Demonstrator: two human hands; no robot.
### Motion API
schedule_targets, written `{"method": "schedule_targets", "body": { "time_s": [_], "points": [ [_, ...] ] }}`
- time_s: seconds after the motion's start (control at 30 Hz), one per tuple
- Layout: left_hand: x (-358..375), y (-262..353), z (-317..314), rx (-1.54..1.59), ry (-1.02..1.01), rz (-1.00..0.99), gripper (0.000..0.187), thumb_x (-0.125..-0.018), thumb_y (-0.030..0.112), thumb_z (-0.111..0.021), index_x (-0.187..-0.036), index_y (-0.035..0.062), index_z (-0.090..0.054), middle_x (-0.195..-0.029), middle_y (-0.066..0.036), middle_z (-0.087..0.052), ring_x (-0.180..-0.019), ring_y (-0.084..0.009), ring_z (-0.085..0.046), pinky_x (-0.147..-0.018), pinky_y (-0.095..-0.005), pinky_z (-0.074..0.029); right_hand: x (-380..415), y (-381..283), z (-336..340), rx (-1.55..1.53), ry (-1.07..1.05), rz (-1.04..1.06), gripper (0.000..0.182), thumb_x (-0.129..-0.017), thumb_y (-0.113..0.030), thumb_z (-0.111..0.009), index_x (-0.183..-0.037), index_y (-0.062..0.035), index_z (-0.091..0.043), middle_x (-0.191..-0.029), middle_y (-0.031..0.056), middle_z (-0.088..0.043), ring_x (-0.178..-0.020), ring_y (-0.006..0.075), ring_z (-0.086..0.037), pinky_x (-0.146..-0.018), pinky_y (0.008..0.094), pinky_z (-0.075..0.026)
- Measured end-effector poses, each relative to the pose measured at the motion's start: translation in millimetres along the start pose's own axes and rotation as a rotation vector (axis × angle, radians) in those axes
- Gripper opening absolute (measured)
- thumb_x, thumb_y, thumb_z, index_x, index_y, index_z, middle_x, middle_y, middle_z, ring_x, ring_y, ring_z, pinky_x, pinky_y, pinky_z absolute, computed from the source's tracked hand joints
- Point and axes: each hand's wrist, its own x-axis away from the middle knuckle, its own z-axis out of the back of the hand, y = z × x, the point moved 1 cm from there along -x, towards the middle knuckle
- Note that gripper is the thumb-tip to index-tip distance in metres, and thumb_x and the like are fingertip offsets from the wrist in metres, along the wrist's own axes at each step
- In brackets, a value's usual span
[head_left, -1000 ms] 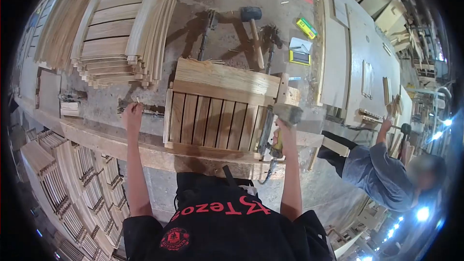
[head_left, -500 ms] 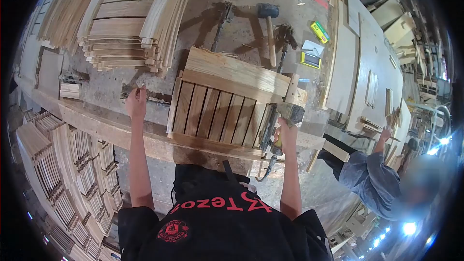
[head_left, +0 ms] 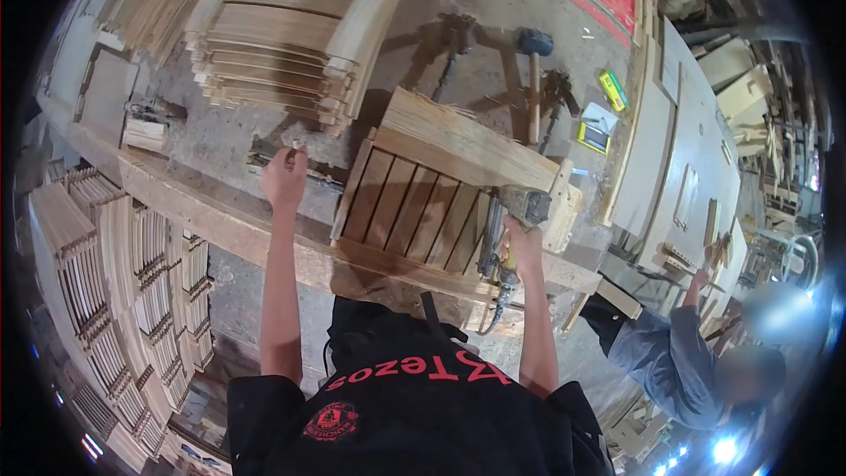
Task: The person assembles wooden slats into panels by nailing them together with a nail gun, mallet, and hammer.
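Note:
A slatted wooden panel (head_left: 398, 211) lies on the workbench, with a wide board (head_left: 458, 137) along its far side. My right hand (head_left: 523, 247) is closed around the grip of a nail gun (head_left: 526, 205), which is over the panel's right end and hides part of it. A hose hangs from the gun's handle. To the left of the panel, my left hand (head_left: 285, 178) is closed, its fingers pinching what looks like the handle of a bar clamp (head_left: 326, 178). The fingers partly cover that handle.
Stacks of slatted wood (head_left: 273, 44) stand at the far left of the bench. A mallet (head_left: 534, 79), more clamps, a yellow-green box (head_left: 612, 90) and a yellow-edged box (head_left: 594, 137) lie beyond the panel. A co-worker (head_left: 670, 353) is at the right by another table.
The view has shifted, so the bench appears further right. Relative to the panel, the nail gun in my right hand has moved left over its right end. My left hand stays at the clamp.

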Motion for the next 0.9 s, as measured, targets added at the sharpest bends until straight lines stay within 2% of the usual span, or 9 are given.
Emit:
{"method": "schedule_targets", "body": {
  "time_s": [0.2, 0.23, 0.4, 0.57, 0.67, 0.8, 0.83, 0.9],
  "points": [
    [2, 13, 6, 0.126, 0.001, 0.0, 0.028, -0.082, 0.031, -0.069, -0.079, 0.0028, -0.067, -0.063, -0.011, -0.064, -0.058, -0.0287, -0.063, -0.057, -0.0372, -0.049, 8, -37, -61, -0.01, -0.182, 0.043, 0.016, -0.089, -0.015, -0.064, -0.081, -0.0025, -0.057, -0.053, 0.0017, -0.048, -0.037, 0.0124, -0.044, -0.036, 0.0286, -0.035],
    [2, 11, 5, 0.151, 0.002, 0.004, 0.028, -0.082, 0.03, -0.069, -0.078, 0.0025, -0.066, -0.063, -0.011, -0.064, -0.057, -0.0278, -0.063, -0.056, -0.0366, -0.049, 2, -35, -72, 0.016, -0.21, 0.028, 0.019, -0.088, -0.019, -0.064, -0.083, -0.0024, -0.056, -0.053, 0.0009, -0.046, -0.039, 0.0132, -0.047, -0.038, 0.0293, -0.038],
    [2, 16, 6, 0.28, 0.045, 0.02, 0.023, -0.08, 0.023, -0.069, -0.075, 0.0007, -0.065, -0.06, -0.011, -0.062, -0.052, -0.0237, -0.06, -0.053, -0.0344, -0.047, -4, -35, -108, 0.173, -0.276, 0.08, 0.021, -0.089, -0.021, -0.065, -0.082, -0.0033, -0.055, -0.053, 0.0018, -0.047, -0.039, 0.0129, -0.046, -0.038, 0.0292, -0.038],
    [2, 11, 3, 0.181, 0.095, -0.053, 0.023, -0.077, 0.027, -0.066, -0.071, 0.0053, -0.066, -0.067, -0.013, -0.066, -0.065, -0.0329, -0.064, -0.066, -0.0431, -0.049, 5, -53, -147, 0.197, -0.26, 0.043, 0.023, -0.089, -0.022, -0.065, -0.081, -0.0043, -0.053, -0.054, 0.0026, -0.047, -0.039, 0.013, -0.046, -0.037, 0.0298, -0.038],
    [1, 9, 4, 0.137, 0.067, -0.065, 0.022, -0.075, 0.027, -0.066, -0.068, 0.0067, -0.064, -0.066, -0.012, -0.065, -0.066, -0.0329, -0.063, -0.067, -0.0434, -0.047, 14, -69, -170, 0.174, -0.271, 0.056, 0.023, -0.089, -0.021, -0.065, -0.081, -0.0045, -0.052, -0.055, 0.0032, -0.047, -0.039, 0.0135, -0.047, -0.037, 0.03, -0.039],
    [1, 8, 3, 0.114, 0.137, -0.099, 0.02, -0.074, 0.027, -0.067, -0.069, 0.0071, -0.064, -0.065, -0.011, -0.065, -0.066, -0.0316, -0.063, -0.066, -0.0436, -0.047, 28, -63, -158, 0.206, -0.164, 0.059, 0.019, -0.089, -0.019, -0.064, -0.087, -0.0042, -0.052, -0.057, 0.0028, -0.049, -0.039, 0.0138, -0.047, -0.037, 0.0298, -0.04],
    [3, 6, 4, 0.125, 0.115, -0.084, 0.02, -0.074, 0.026, -0.067, -0.069, 0.007, -0.064, -0.065, -0.01, -0.065, -0.065, -0.0312, -0.064, -0.066, -0.0433, -0.047, 28, -53, -143, 0.169, -0.195, 0.056, 0.018, -0.089, -0.018, -0.064, -0.09, -0.0047, -0.052, -0.058, 0.0028, -0.05, -0.04, 0.0141, -0.048, -0.037, 0.0294, -0.041],
    [2, 8, 3, 0.158, 0.073, -0.064, 0.02, -0.073, 0.026, -0.068, -0.07, 0.0068, -0.064, -0.065, -0.01, -0.065, -0.065, -0.0304, -0.064, -0.067, -0.0428, -0.046, 36, -32, -120, 0.137, -0.114, 0.053, 0.017, -0.089, -0.018, -0.064, -0.091, -0.0052, -0.053, -0.06, 0.003, -0.052, -0.042, 0.0142, -0.05, -0.038, 0.0293, -0.042]
  ]
}}
